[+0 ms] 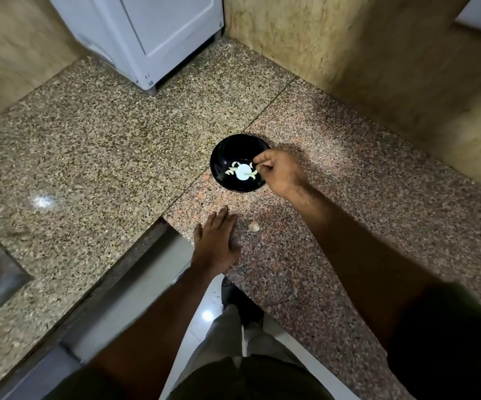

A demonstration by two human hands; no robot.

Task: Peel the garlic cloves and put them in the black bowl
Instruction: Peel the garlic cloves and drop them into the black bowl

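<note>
A speckled granite bench [103, 145] wraps a corner beneath beige walls, a white appliance [158, 36] standing at the back. The black bowl [222, 157] holds peeled cloves [230, 171]. The right hand [279, 171] hovers over its rim, fingertips pinched, contents unclear. The left hand [216, 243] lies flat, fingers straight, beside an unpeeled garlic piece [253, 226].

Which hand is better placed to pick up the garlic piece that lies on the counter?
Left. The left hand rests flat beside the garlic piece; the right hand is over the black bowl, farther away.
</note>
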